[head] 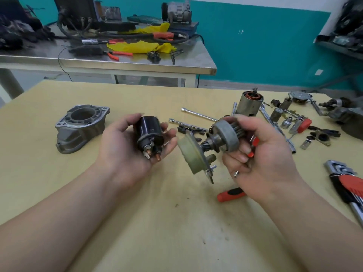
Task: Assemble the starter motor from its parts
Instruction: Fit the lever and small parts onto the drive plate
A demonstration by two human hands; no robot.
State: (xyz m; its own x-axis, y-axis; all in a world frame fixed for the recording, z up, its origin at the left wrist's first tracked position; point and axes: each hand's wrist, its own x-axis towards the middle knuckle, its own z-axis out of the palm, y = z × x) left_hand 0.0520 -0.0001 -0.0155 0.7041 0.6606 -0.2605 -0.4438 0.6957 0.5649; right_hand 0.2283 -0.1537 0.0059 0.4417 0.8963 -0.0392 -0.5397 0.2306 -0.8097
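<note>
My left hand (125, 152) lies palm up above the wooden table (157, 222) and cradles the black solenoid (149, 136), its copper terminals pointing toward me, fingers curled round it. My right hand (261, 158) grips the drive assembly (212, 146), a grey clutch drum with pinion gear on a shaft ending in a pale round plate with studs; a small red-handled item is also pinched in those fingers. The grey aluminium nose housing (80, 126) sits on the table at the left. The armature in its cylindrical case (249, 104) stands upright behind my right hand.
Long socket extensions (198, 114) lie mid-table. Sockets, a ratchet and small motor parts (290, 122) are scattered at the right. A red-handled screwdriver (231, 194) lies under my right wrist, a hex key set (347, 183) at the right edge. A cluttered steel bench (110, 57) stands behind.
</note>
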